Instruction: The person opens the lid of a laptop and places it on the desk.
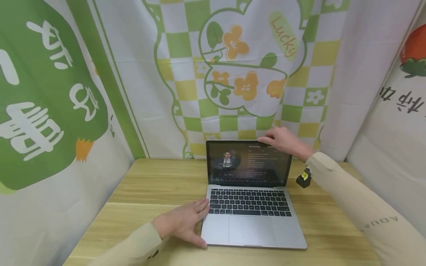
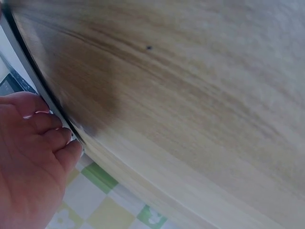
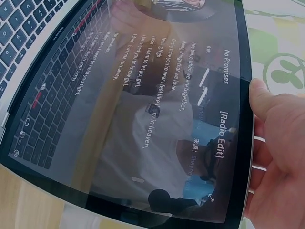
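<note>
A silver laptop [image 1: 254, 229] lies opened up, its lid raised and its dark screen [image 3: 143, 114] lit with song lyrics. My right hand [image 1: 284, 142] pinches the lid's top edge near its right corner; in the right wrist view this hand [image 3: 281, 138] has its thumb on the front bezel and its fingers behind the lid. My left hand [image 1: 184, 223] rests against the base's left side, fingertips beside the keyboard [image 1: 249, 202] and thumb by the front left corner. The left wrist view has the left hand [image 2: 35, 152] with its fingers along the base's thin edge.
The laptop sits on a light wooden table [image 1: 159, 177]. Right behind the table hangs a checked green and yellow curtain [image 1: 186, 88], and printed cloth panels [image 1: 126, 66] enclose the sides. A small dark device [image 1: 303, 179] is worn at the right wrist.
</note>
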A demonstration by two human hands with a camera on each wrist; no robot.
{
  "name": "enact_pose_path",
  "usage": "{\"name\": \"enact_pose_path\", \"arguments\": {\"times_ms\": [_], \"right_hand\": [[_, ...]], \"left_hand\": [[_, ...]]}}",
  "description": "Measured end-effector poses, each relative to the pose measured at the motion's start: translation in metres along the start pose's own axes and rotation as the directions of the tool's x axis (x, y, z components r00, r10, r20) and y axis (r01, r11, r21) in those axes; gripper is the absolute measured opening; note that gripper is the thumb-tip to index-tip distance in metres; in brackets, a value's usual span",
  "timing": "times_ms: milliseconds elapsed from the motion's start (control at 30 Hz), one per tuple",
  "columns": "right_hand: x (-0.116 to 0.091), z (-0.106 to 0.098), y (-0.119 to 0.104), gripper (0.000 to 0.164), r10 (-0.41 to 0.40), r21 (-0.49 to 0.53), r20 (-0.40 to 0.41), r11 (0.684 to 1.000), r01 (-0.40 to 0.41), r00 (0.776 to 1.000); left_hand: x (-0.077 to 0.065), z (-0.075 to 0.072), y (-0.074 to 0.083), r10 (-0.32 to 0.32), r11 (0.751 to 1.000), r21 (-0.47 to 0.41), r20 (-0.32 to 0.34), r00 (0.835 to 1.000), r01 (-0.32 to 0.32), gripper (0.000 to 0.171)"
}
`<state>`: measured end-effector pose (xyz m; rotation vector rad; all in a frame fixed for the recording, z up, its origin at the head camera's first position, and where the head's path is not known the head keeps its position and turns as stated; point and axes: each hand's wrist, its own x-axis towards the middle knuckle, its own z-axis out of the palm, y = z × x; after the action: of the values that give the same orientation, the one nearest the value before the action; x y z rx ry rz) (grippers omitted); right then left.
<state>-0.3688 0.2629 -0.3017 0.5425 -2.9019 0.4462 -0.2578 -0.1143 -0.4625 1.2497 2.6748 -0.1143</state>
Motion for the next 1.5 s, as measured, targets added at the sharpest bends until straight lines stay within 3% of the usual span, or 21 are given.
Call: {"name": "enact_pose_path", "arguments": {"times_ms": [467, 933, 1500], "right_hand": [[-0.001, -0.001, 0.001, 0.052, 0.013, -0.016, -0.016, 1.000, -0.013, 1.000], [0.004, 0.006, 0.013, 0.058, 0.120, 0.020, -0.072, 0.993, -0.119, 0.990], [0.010, 0.007, 0.026, 0.058, 0.155, 0.024, -0.069, 0.988, -0.154, 0.985]], "left_hand": [[0.001, 0.004, -0.001, -0.003, 1.000, -0.003, -0.001, 1.000, 0.003, 0.120], [0.000, 0.002, 0.000, 0.008, 1.000, -0.002, -0.010, 1.000, -0.008, 0.120], [-0.001, 0.000, -0.001, -0.003, 1.000, -0.025, 0.012, 1.000, 0.003, 0.121]]}}
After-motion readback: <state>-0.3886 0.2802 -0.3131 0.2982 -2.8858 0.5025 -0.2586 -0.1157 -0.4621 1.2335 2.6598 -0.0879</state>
